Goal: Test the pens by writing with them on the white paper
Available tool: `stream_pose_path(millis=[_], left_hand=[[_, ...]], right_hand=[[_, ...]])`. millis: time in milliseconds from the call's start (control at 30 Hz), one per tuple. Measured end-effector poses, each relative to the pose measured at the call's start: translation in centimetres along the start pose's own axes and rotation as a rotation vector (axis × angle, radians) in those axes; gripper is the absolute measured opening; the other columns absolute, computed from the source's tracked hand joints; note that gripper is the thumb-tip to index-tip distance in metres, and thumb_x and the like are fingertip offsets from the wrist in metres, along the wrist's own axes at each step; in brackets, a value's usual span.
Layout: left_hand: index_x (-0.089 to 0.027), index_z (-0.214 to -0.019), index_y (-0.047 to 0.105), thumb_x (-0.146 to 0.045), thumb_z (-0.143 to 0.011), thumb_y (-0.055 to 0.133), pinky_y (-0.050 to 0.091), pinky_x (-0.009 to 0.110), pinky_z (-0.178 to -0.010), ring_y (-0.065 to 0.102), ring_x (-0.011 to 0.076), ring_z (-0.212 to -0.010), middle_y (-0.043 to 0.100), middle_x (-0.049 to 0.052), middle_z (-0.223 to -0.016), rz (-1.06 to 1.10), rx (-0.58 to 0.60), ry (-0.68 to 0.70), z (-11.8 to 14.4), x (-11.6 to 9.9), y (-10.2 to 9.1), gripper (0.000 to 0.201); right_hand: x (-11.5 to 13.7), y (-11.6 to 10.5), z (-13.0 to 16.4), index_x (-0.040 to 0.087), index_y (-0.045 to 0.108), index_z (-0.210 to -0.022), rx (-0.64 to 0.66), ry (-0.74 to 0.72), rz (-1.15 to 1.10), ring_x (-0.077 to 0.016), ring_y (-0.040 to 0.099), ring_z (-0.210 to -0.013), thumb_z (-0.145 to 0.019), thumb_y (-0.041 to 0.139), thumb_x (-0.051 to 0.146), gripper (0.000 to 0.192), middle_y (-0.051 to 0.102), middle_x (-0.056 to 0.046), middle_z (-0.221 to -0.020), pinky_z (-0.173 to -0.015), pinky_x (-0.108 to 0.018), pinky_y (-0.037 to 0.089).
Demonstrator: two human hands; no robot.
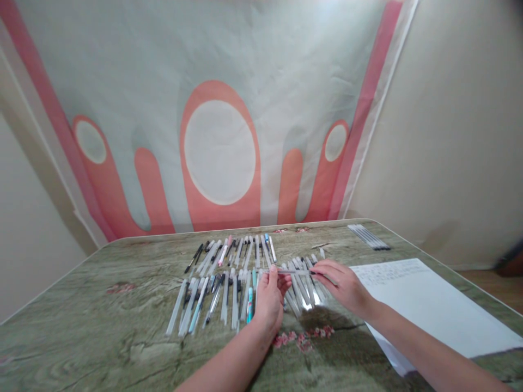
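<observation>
A slim, pale pen (298, 271) lies level between my two hands, above the middle of the table. My left hand (273, 298) has its fingers closed on the pen's left end. At the other end, my right hand (343, 284) pinches the dark tip with thumb and fingers. Just beneath are several clear-barrelled pens (300, 291), partly hidden by my hands. To the left of my left hand lie more pens in a row, among them a teal pen (250, 305) and a light blue one (198, 307).
A farther row of pens (223, 253) includes pink and black ones. At the back right lies a neat set of thin refills (368, 238) with dark ends. A white sheet with handwriting (433, 310) rests on the wood-patterned table (102, 326), under my right forearm. A printed cloth (220, 152) hangs behind.
</observation>
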State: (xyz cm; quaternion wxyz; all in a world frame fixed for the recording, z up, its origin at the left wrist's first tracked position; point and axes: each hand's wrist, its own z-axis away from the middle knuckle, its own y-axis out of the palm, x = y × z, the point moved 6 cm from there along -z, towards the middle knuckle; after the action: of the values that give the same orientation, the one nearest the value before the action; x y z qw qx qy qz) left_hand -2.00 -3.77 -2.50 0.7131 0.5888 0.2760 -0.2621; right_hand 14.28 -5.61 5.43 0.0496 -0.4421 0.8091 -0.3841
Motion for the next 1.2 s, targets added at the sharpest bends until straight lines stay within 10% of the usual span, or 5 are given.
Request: stream_pose_path(millis=[300, 600, 933, 1200], left_hand=[[-0.015, -0.078, 0.051, -0.039, -0.073, 0.061, 0.046, 0.02, -0.061, 0.058, 0.0086, -0.061, 0.06, 0.0, -0.064, -0.053, 0.036, 0.034, 0.2, -0.3, 0.4, 0.027], [-0.014, -0.079, 0.053, -0.038, -0.071, 0.063, 0.046, 0.021, -0.063, 0.058, 0.0097, -0.062, 0.061, 0.001, -0.066, -0.037, 0.079, 0.006, 0.3, -0.4, 0.9, 0.027], [-0.014, -0.08, 0.055, -0.036, -0.069, 0.065, 0.046, 0.022, -0.066, 0.059, 0.0097, -0.064, 0.062, 0.001, -0.068, -0.01, 0.065, 0.01, 0.2, -0.3, 0.5, 0.026], [-0.014, -0.08, 0.054, -0.038, -0.069, 0.065, 0.046, 0.023, -0.066, 0.059, 0.0103, -0.064, 0.063, 0.003, -0.069, -0.031, 0.083, 0.003, 0.5, 0.1, 1.0, 0.029]], right_hand=[[-0.1, 0.4, 0.0, 0.017, 0.059, -0.083, 0.078, 0.036, 0.047, -0.0171, 0.055, -0.076, -0.086, 0.045, 0.026, 0.017, 0.061, -0.007, -0.08, -0.07, -0.03, 0.043], [-1.7, 3.0, 1.2, 0.017, 0.045, -0.057, 0.305, 0.647, -0.61, -0.0102, 0.046, -0.048, -0.091, 0.02, 0.046, 0.05, 0.046, 0.001, -0.051, -0.052, -0.024, 0.039], [-0.9, 0.7, -0.1, 0.019, 0.048, -0.085, 0.232, 0.374, -0.301, -0.0135, 0.049, -0.068, -0.088, 0.038, 0.037, 0.021, 0.052, -0.001, -0.073, -0.064, -0.027, 0.04], [-2.7, 2.9, 1.5, 0.018, 0.045, -0.063, 0.275, 0.636, -0.435, -0.0113, 0.048, -0.049, -0.089, 0.027, 0.047, 0.043, 0.048, 0.002, -0.051, -0.052, -0.025, 0.039]])
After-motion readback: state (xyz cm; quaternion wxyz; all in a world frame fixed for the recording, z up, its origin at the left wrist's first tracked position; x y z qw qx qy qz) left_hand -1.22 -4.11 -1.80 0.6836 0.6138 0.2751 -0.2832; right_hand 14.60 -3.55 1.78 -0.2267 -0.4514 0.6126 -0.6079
